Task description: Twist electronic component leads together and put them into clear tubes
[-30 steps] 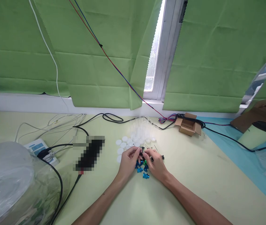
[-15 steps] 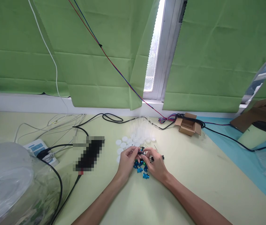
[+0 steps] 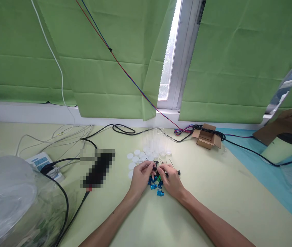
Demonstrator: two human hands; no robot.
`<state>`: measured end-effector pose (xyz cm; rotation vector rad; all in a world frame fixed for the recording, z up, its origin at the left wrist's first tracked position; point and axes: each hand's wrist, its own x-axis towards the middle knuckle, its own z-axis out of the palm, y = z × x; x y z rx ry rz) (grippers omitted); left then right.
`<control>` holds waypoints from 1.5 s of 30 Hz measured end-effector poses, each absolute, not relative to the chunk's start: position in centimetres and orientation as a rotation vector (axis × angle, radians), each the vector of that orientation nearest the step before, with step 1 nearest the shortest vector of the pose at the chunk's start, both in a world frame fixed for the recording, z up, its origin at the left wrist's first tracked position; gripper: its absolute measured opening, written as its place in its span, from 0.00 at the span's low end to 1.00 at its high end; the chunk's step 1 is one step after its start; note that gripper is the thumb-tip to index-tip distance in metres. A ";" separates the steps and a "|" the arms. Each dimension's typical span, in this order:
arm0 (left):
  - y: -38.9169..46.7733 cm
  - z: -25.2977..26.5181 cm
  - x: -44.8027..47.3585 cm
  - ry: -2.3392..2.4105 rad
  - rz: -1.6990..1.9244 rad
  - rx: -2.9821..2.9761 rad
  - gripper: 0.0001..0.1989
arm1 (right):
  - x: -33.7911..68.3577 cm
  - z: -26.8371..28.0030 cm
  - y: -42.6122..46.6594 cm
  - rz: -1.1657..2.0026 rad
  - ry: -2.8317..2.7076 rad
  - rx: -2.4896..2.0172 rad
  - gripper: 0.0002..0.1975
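Observation:
Over a pile of small parts, my left hand (image 3: 141, 175) is closed, its thumb and fingers pinching a small black part (image 3: 155, 168). Close on its right is my right hand (image 3: 171, 178), fingers bent and pressed together at the same spot; what they grip, if anything, is hidden. Several small blue metallic fittings (image 3: 160, 193) lie just below the fingertips, with a green one (image 3: 159, 178) among them. Thin pins and black pieces (image 3: 178, 172) show beside my right hand. Behind both hands sit white round caps (image 3: 137, 152) and clear tubes (image 3: 152, 139).
A small open cardboard box (image 3: 205, 142) stands at the back right beside coiled black cable. Farther right is a pale green tumbler (image 3: 281, 147). A white power strip (image 3: 44, 164) with plugs and a large clear plastic bag (image 3: 7, 199) occupy the left.
Both hands stay over the pile. The fingers have shifted slightly, with the right fingertips more curled and a little lower.

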<state>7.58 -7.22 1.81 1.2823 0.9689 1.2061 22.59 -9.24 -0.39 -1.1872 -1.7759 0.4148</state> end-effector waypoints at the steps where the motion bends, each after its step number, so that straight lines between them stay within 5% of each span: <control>1: -7.2 1.8 7.6 0.966 1.204 1.285 0.13 | 22.6 -0.4 -9.2 0.407 -1.780 -1.189 0.16; 15: -7.2 1.8 7.5 0.970 1.230 1.213 0.13 | 22.4 -0.4 -9.3 0.406 -1.751 -1.170 0.05; 26: -7.5 2.2 7.7 0.979 1.222 1.302 0.13 | 22.5 -0.3 -9.2 0.406 -1.781 -1.196 0.17; 38: -7.1 1.6 7.5 0.975 1.237 1.209 0.14 | 22.3 -0.3 -9.3 0.413 -1.760 -1.171 0.07; 45: -7.3 1.9 7.6 0.983 1.234 1.270 0.13 | 22.5 -0.2 -9.4 0.427 -1.775 -1.200 0.10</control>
